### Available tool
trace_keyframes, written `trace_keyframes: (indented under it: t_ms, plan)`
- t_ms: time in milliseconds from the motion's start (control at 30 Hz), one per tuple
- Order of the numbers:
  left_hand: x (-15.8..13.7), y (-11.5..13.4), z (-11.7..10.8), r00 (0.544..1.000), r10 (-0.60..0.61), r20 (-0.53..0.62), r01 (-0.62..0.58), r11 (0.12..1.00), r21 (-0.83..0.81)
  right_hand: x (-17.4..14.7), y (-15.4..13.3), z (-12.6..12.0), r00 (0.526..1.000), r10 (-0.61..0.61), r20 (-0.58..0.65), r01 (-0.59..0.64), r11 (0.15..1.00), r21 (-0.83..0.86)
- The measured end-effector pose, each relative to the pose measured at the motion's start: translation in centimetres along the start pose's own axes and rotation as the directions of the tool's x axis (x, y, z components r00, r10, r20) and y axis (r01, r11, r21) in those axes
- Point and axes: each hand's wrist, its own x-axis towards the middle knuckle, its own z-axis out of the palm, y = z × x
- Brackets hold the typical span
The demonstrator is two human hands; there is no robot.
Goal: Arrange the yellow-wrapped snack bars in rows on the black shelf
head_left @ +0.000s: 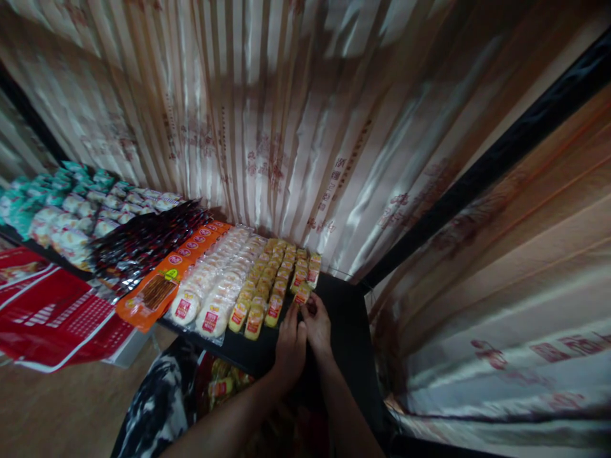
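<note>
A small yellow snack packet (301, 296) with a red label sits at the near end of a short row on the black shelf. My left hand (290, 340) reaches it from the near side, fingers together against its lower edge. From the right, my right hand (317, 326) has its fingers curled in at the packet's side; the exact grip is partly hidden. Just left of my hands stand several rows of similar yellow packets (254, 318). Beyond them lie two rows of clear-wrapped white round snacks (212, 316).
Orange packs (147, 296), dark shiny packs (147, 235) and white and green bags (76, 216) fill the shelf leftward. A red bag (57, 312) stands before it. Below are more yellow packets (220, 387). A black post (453, 172) and printed curtain (286, 127) border the shelf (351, 331).
</note>
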Motion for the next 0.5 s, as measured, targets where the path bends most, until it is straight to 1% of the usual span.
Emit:
trace_keyframes:
  t_ms: [167,333,500]
  plan:
    - [1.3,-0.4,0.4,0.999,0.016,-0.037,-0.018,0.999,-0.042,1.1,0.0,0.8,1.000,-0.024,0.003,0.025,0.999,-0.043]
    - [1.9,-0.6,0.6,1.000,-0.023,-0.013,0.022,0.998,-0.054,1.7,0.5,1.2,0.998,-0.057,0.005,0.057,0.996,-0.061]
    - [2.0,-0.6,0.6,0.999,0.011,-0.039,-0.014,0.995,-0.097,2.0,0.8,1.7,0.995,-0.096,0.014,0.096,0.995,-0.034]
